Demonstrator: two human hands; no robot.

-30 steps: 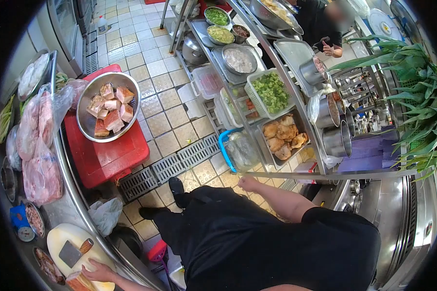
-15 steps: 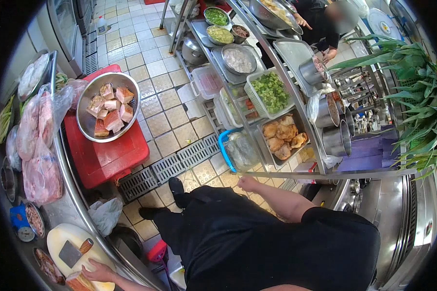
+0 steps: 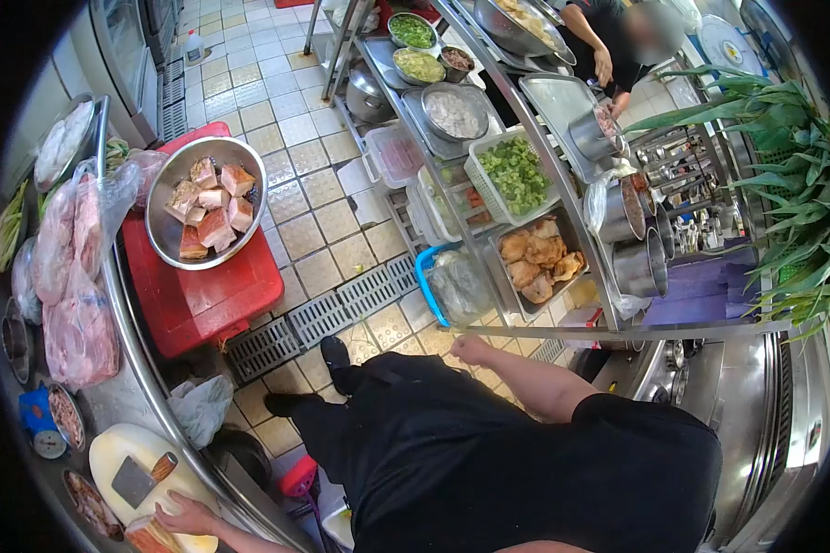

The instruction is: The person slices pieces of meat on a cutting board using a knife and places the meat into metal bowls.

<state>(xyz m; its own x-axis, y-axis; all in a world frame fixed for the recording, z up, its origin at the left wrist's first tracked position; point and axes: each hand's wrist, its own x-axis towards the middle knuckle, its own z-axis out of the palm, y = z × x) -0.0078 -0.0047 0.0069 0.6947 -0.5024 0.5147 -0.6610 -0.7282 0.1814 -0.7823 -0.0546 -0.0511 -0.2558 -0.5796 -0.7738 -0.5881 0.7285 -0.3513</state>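
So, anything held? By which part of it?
Can't be told for either. Left hand: fingers at the meat slab's edge, grip unclear. Right hand: curled, its inside hidden. Cleaver lies unheld.

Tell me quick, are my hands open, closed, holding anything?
Left hand: open, on the cutting board by the meat slab.
Right hand: curled closed; whether it holds anything can't be told.

Tiled floor [image 3: 300, 198] — drain grate [image 3: 369, 294] (slotted) — steel shelving [image 3: 701, 330]

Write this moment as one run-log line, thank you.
left hand: on cutting board, by meat slab | right hand: near rack | cleaver: on board
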